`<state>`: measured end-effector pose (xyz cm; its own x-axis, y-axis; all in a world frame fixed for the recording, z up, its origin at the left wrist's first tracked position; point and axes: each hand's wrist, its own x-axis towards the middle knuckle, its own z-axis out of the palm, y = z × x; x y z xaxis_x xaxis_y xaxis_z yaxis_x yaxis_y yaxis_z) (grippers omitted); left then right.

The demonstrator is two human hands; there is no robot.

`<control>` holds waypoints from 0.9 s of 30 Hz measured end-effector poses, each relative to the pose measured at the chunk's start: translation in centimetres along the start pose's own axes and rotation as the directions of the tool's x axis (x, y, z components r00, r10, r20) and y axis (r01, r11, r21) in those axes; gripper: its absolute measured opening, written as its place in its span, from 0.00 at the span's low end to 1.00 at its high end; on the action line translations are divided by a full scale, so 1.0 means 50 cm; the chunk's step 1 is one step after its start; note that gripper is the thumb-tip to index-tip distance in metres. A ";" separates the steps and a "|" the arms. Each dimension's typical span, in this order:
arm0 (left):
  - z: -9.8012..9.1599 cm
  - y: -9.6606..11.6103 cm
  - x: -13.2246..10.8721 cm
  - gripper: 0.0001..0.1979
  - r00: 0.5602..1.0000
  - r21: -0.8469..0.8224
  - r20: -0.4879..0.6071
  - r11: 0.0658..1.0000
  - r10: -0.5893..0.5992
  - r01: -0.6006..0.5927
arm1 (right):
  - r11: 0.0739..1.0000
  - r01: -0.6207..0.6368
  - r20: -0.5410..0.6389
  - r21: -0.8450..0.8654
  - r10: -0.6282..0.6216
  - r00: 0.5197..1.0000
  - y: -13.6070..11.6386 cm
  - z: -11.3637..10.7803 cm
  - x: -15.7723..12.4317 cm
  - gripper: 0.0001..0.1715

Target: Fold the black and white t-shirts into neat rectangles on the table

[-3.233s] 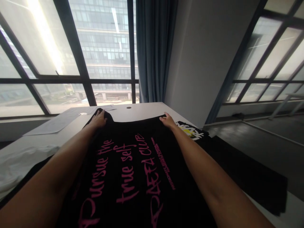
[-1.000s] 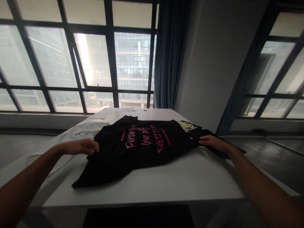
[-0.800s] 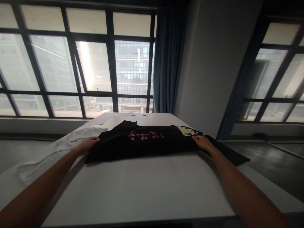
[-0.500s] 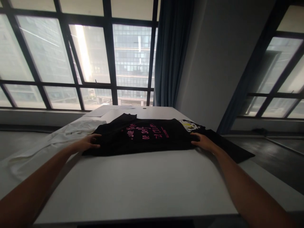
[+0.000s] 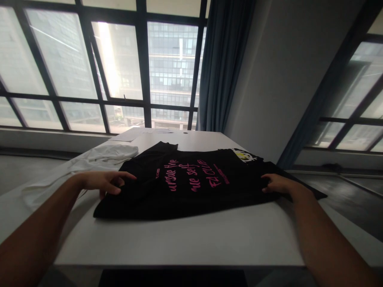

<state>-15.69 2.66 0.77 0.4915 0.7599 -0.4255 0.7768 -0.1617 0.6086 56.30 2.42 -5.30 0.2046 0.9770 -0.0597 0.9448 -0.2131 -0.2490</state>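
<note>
A black garment (image 5: pixel 155 199) with pink lettering lies spread across the white table (image 5: pixel 185 243). At its left side is my left hand (image 5: pixel 106 183), fingers apart, with the fingertips over the black cloth. My right hand (image 5: pixel 277 185) is at the garment's right part, its thumb and fingers bent toward each other on the fabric; whether cloth is pinched between them is hard to make out. A black and white patterned piece with a yellow spot (image 5: pixel 243 155) shows beyond the right end.
White crumpled cloth (image 5: pixel 101 157) lies on the table's left side. Sheets of paper (image 5: pixel 127 135) are near the far edge. Behind the table are windows and a blue curtain (image 5: pixel 218 71). More black cloth (image 5: pixel 302 183) reaches the right edge.
The near edge of the black garment has come closer to me, and more of the pink lettering shows. My right hand has shifted right; my left hand's fingers are spread over the cloth.
</note>
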 end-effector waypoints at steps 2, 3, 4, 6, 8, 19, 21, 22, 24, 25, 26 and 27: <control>0.012 0.007 0.019 0.45 0.998 0.100 -0.041 0.994 -0.039 0.043 | 0.999 0.035 -0.011 0.007 -0.035 0.999 -0.019 -0.004 -0.014 0.42; 0.019 0.011 0.030 0.44 0.997 0.160 -0.075 0.987 -0.017 0.029 | 0.997 0.079 -0.031 0.022 -0.078 0.996 -0.034 -0.006 -0.021 0.43; 0.025 0.015 0.042 0.42 0.994 0.218 -0.107 0.976 0.037 -0.013 | 0.991 0.129 -0.048 0.042 -0.127 0.991 -0.052 -0.007 -0.026 0.42; 0.036 0.024 0.062 0.33 0.974 0.300 -0.131 0.944 0.186 -0.140 | 0.972 0.221 -0.045 0.076 -0.218 0.975 -0.087 -0.006 -0.032 0.38; 0.042 0.032 0.073 0.22 0.948 0.327 -0.106 0.911 0.299 -0.251 | 0.961 0.262 0.011 0.090 -0.264 0.964 -0.116 0.000 -0.034 0.32; 0.067 0.051 0.058 0.21 0.951 0.478 -0.105 0.854 0.289 -0.207 | 0.941 0.338 -0.037 -0.004 -0.337 0.941 -0.151 0.024 -0.028 0.19; 0.077 0.065 0.062 0.15 0.930 0.480 -0.117 0.839 0.349 -0.254 | 0.949 0.316 -0.032 -0.002 -0.316 0.948 -0.152 0.029 -0.025 0.21; 0.077 0.071 0.061 0.14 0.919 0.457 -0.114 0.841 0.378 -0.289 | 0.953 0.303 -0.025 -0.013 -0.303 0.953 -0.152 0.030 -0.023 0.20; 0.065 0.081 0.051 0.15 0.911 0.391 -0.117 0.862 0.395 -0.323 | 0.955 0.293 -0.029 -0.051 -0.294 0.955 -0.151 0.029 -0.021 0.15; 0.052 0.086 0.042 0.16 0.917 0.361 -0.132 0.880 0.376 -0.308 | 0.952 0.299 -0.042 -0.063 -0.302 0.953 -0.149 0.026 -0.021 0.12; 0.036 0.092 0.032 0.17 0.926 0.335 -0.154 0.900 0.345 -0.279 | 0.950 0.307 -0.059 -0.063 -0.310 0.949 -0.147 0.022 -0.022 0.11; 0.018 0.099 0.022 0.18 0.933 0.309 -0.183 0.919 0.311 -0.245 | 0.949 0.313 -0.074 -0.049 -0.316 0.946 -0.145 0.016 -0.024 0.10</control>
<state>-10.95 2.11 2.73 0.6277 0.7738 -0.0854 0.7147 -0.5293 0.4572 49.01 2.80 -4.21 -0.0858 0.9919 0.0941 0.9726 0.1038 -0.2079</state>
